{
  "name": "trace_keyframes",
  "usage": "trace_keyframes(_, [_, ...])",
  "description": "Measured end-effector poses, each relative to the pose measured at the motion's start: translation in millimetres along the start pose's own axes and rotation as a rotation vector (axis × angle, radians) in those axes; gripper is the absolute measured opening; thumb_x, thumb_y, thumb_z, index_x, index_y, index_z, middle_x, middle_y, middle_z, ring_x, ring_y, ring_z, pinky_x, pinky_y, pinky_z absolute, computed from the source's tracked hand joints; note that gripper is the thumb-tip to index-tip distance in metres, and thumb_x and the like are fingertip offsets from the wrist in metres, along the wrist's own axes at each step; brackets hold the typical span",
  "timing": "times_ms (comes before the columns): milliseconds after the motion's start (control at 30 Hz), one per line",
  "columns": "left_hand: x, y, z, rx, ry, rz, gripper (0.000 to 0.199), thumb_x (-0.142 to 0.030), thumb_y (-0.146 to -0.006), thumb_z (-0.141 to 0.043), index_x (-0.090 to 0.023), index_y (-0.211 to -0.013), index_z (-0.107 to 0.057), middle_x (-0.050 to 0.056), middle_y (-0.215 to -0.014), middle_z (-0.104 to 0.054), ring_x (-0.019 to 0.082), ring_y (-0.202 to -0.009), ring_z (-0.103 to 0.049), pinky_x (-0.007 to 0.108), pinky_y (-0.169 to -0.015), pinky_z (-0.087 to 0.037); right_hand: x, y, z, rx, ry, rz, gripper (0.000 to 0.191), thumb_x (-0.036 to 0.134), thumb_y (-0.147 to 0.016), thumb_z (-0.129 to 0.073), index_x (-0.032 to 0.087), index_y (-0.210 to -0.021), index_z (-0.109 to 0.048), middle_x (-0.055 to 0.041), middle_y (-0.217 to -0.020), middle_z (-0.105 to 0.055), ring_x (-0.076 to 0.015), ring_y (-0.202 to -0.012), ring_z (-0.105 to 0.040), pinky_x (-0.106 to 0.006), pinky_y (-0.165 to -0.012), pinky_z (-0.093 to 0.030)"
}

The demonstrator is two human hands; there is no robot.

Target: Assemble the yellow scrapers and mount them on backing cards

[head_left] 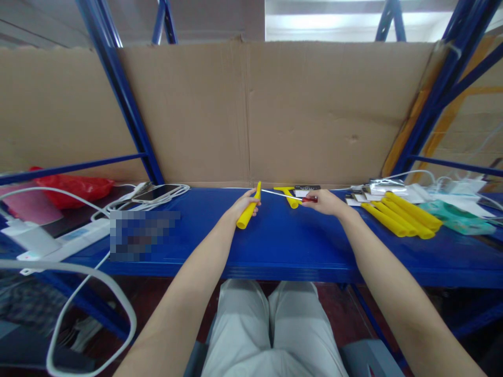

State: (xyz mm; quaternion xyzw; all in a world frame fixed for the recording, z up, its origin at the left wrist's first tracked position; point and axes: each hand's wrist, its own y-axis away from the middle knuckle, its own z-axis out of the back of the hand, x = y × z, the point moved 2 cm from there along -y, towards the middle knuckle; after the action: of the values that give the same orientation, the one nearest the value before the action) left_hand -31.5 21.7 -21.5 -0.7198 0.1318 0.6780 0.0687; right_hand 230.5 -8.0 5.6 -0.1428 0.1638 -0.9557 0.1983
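My left hand (pixel 242 205) is closed round a yellow plastic tool handle (pixel 248 213), its wide round end pointing down toward me and its narrow end up. In my right hand (pixel 324 201) is a screwdriver (pixel 308 199) with a red handle and a long thin metal shaft. The shaft points left, and its tip is at or very near the upper part of the yellow handle; whether it touches I cannot tell. Between my hands, further back, a yellow T-shaped handle (pixel 291 200) lies on the blue table (pixel 291 241). A small black-and-white item (pixel 307 188) sits behind it.
Several yellow handles (pixel 404 215) lie side by side at right, near metal-and-white pieces (pixel 387 187) and a green packet (pixel 458 217). At left are a white power strip (pixel 80 238), cables, a phone (pixel 159 192) and a red bag (pixel 76 187). Cardboard (pixel 188 115) closes off the back.
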Motion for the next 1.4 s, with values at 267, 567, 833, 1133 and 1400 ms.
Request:
trace_keyframes(267, [-1, 0, 0.1, 0.009, 0.017, 0.002, 0.066, -0.006, -0.082, -0.041, -0.028, -0.142, -0.023, -0.002, -0.065, -0.052, 0.008, -0.039, -0.045, 0.016, -0.036, -0.033, -2, -3, -5, 0.011, -0.003, -0.033, 0.016, 0.035, -0.076, -0.059, 0.019, -0.077, -0.06, -0.0033, -0.069, -0.066, -0.0158, -0.062, -0.057, -0.024, -0.055, -0.034])
trace_keyframes(567, [1, 0, -0.7, -0.048, -0.049, -0.04, 0.072, -0.003, -0.08, -0.047, -0.026, -0.143, -0.023, -0.002, -0.066, -0.055, 0.007, -0.037, -0.045, 0.017, -0.034, -0.032, 5, 0, 0, -0.066, 0.108, -0.06, 0.013, 0.033, -0.076, -0.061, 0.02, -0.077, -0.057, -0.0051, -0.075, -0.067, -0.0178, -0.067, -0.059, -0.025, -0.058, -0.035])
trace_keyframes(833, [0, 0, -1.7, -0.121, -0.149, -0.059, 0.074, -0.002, -0.077, -0.056, -0.025, -0.143, -0.032, 0.004, -0.085, -0.062, 0.004, -0.04, -0.048, 0.018, -0.039, -0.039, 9, 2, 1, -0.026, 0.116, -0.045, 0.015, 0.031, -0.081, -0.053, 0.019, -0.076, -0.059, -0.0058, -0.074, -0.068, -0.0162, -0.064, -0.058, -0.024, -0.057, -0.034])
trace_keyframes(1133, [-5, 6, -10.0, -0.249, -0.176, -0.018, 0.076, 0.003, -0.075, -0.049, -0.027, -0.143, -0.032, 0.011, -0.107, -0.062, 0.005, -0.047, -0.056, 0.018, -0.041, -0.042, 16, 1, -2, 0.0, 0.126, -0.073, 0.02, 0.033, -0.084, -0.048, 0.019, -0.08, -0.062, -0.0066, -0.077, -0.068, -0.0172, -0.068, -0.059, -0.025, -0.057, -0.034])
trace_keyframes(1400, [-6, 3, -4.7, -0.174, -0.094, -0.029, 0.077, 0.002, -0.074, -0.05, -0.025, -0.144, -0.03, 0.007, -0.095, -0.063, 0.004, -0.041, -0.048, 0.017, -0.037, -0.038, 9, 0, -6, -0.035, 0.092, -0.087, 0.016, 0.036, -0.079, -0.057, 0.021, -0.083, -0.056, -0.0052, -0.079, -0.068, -0.0174, -0.068, -0.059, -0.024, -0.056, -0.034])
